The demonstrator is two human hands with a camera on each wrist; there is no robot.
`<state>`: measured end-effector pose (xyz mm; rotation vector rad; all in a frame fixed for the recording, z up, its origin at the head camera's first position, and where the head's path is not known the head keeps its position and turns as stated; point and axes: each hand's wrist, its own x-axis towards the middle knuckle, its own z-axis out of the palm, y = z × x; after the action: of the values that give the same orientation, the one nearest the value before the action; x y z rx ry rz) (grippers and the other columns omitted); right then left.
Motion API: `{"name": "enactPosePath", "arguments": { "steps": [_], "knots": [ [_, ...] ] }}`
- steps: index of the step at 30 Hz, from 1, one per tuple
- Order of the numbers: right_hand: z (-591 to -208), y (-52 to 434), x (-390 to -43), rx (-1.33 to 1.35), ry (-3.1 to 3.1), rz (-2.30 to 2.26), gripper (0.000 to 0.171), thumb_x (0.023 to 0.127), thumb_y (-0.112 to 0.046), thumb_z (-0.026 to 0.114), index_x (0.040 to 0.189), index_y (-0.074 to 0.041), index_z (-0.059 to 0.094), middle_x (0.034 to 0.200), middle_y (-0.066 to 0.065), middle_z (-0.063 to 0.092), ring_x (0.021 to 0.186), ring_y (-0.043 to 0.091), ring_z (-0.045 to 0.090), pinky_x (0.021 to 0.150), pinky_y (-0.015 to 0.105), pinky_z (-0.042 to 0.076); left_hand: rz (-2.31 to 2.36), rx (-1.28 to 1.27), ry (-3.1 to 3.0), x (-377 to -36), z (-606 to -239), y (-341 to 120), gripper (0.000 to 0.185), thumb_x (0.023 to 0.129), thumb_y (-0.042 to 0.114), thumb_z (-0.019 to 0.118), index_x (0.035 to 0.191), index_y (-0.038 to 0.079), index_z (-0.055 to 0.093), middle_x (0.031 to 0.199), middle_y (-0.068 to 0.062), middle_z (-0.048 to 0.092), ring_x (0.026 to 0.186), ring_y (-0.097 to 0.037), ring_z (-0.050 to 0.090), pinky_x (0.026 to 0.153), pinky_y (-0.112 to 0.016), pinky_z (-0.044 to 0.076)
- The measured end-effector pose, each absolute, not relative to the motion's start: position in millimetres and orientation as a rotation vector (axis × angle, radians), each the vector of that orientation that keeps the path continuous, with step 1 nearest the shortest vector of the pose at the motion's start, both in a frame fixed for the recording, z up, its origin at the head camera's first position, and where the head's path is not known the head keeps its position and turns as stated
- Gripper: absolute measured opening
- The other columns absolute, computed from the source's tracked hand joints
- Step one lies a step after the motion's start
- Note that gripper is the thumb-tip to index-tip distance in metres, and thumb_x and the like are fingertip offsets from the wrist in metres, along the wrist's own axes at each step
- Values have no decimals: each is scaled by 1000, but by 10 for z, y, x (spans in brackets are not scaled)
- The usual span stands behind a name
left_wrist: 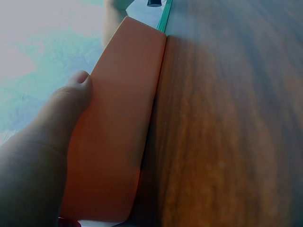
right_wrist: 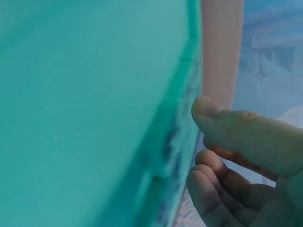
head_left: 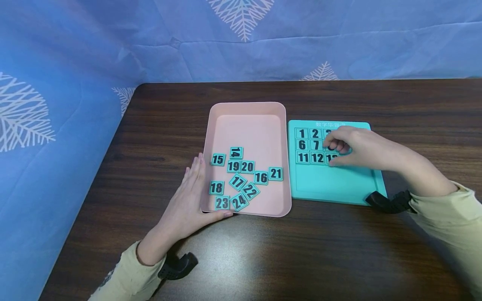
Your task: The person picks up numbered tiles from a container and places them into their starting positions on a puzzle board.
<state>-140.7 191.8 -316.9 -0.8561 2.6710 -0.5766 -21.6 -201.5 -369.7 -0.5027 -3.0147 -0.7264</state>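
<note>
My left hand [head_left: 186, 200] rests on the pink tray [head_left: 246, 129], straight fingers along its left side and thumb on the front edge. In the left wrist view the thumb lies against the tray wall [left_wrist: 118, 118]. Loose number tiles lie in the tray, among them 15 [head_left: 218, 159], 21 [head_left: 275, 173] and 24 [head_left: 239, 201]. My right hand [head_left: 361, 146] is over the turquoise number board [head_left: 335, 184], fingers bent, thumb tip at tile 13 [head_left: 331, 157]. No tile shows between its fingers. Tiles 11 [head_left: 303, 157] and 12 [head_left: 317, 157] stand in the same row; the hand covers tiles further right.
Tray and board stand side by side on a dark wooden table [head_left: 301, 251]. Blue cloth [head_left: 282, 54] with white leaf patterns hangs behind and to the left. Black wrist straps [head_left: 177, 266] are on both arms, the right one near the board's front corner.
</note>
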Motion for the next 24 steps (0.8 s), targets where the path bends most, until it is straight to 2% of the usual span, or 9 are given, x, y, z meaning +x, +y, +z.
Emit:
{"name": "enactPosePath", "arguments": {
  "steps": [12,24],
  "knots": [
    [-2830,1352,-1534,-1053,2671,-627,35,78,-10,79,109,-5,62,88,4,53,80,16,49,69,34,45,-734,-494,-3014,-223,-3695,-2012,128,69,75,64,153,12,-8,160,-7,-2,145,-19,-2,117,-44,10],
    [-2718,788,-1710,-1224,2544,-670,28,83,-9,74,107,-5,61,90,4,54,82,18,50,72,33,45,-738,-483,-3022,-227,-3703,-2016,127,69,76,63,153,12,-7,160,-6,-3,145,-16,-4,117,-44,9]
  ]
}}
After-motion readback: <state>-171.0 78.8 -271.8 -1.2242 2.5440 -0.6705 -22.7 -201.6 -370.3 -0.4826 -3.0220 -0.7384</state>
